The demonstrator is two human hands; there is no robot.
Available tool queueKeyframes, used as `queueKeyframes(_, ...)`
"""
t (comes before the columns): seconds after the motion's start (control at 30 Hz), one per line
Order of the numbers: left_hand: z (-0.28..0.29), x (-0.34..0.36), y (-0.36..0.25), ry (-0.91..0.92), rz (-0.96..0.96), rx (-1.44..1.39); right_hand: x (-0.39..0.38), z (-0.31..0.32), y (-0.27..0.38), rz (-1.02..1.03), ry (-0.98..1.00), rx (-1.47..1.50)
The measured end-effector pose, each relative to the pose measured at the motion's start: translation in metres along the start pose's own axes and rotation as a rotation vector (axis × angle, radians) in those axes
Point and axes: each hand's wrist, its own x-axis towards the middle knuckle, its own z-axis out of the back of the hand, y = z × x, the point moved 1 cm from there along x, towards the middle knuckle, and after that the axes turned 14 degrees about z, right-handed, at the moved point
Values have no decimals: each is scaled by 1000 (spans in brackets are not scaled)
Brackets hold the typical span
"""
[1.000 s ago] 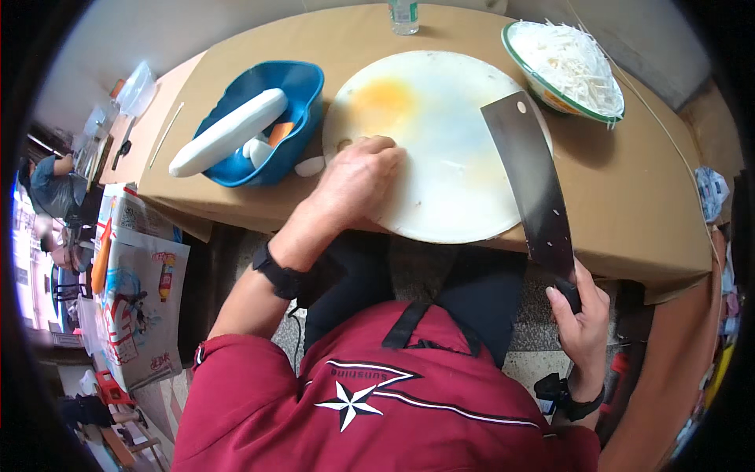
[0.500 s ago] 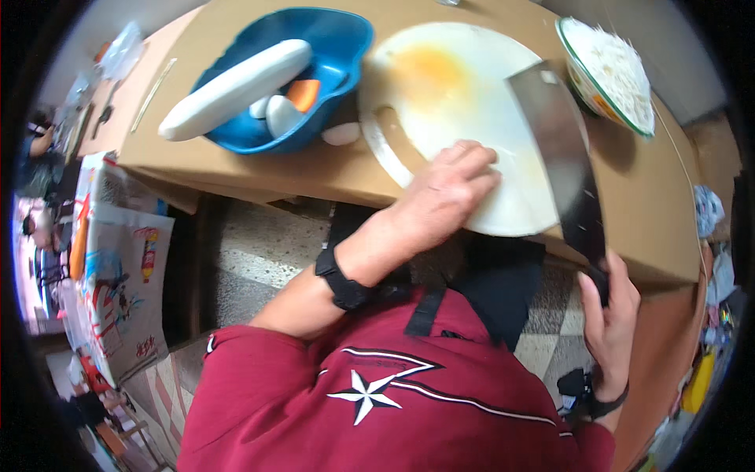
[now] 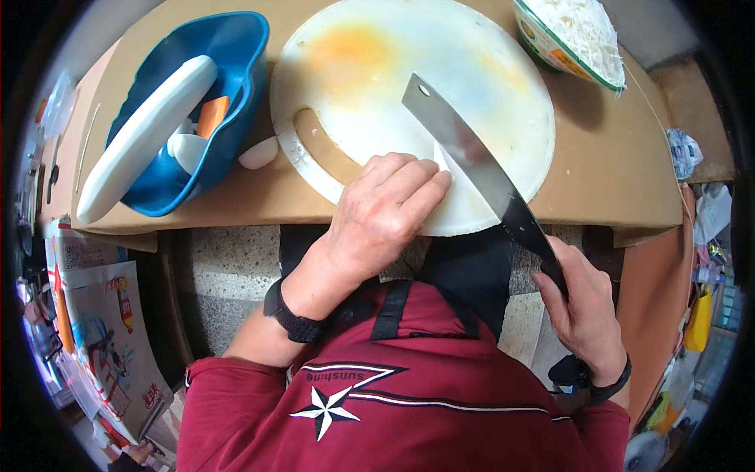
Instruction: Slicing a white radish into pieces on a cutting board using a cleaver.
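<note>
My right hand (image 3: 586,303) is closed round the dark handle of a large kitchen knife (image 3: 464,145). Its broad blade slants across a round white chopping board (image 3: 503,94) with an orange stain. Over the board's near edge, my left hand (image 3: 389,197) is curled, pressing down a white radish piece (image 3: 440,157). Only a sliver of that piece shows, between my fingertips and the blade; the rest is hidden under my hand. The blade lies right beside my left fingertips.
At left, a blue plastic basin (image 3: 252,75) holds a long white radish (image 3: 149,138) jutting over its rim, an orange carrot piece (image 3: 212,116) and white chunks. A white radish end (image 3: 259,153) lies beside the board. A bowl of white shreds (image 3: 578,31) stands far right on the brown table (image 3: 613,173).
The knife has swung left from the board's right side to beside my left fingers. My view has shifted, so the basin, board and bowl now appear further left.
</note>
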Motion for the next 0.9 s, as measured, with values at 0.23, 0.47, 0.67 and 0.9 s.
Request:
queueKeyframes(0.23,-5,5,-11,-13,28,42,0,0,5,-47,-3,40)
queueKeyframes(0.47,-10,7,-12,-49,32,70,-2,-1,10,-52,-28,53)
queueKeyframes(0.67,-11,5,-14,-50,27,88,-3,-3,12,-53,-9,17)
queueKeyframes(0.9,-9,3,-12,4,17,69,-4,-4,18,-38,55,-129)
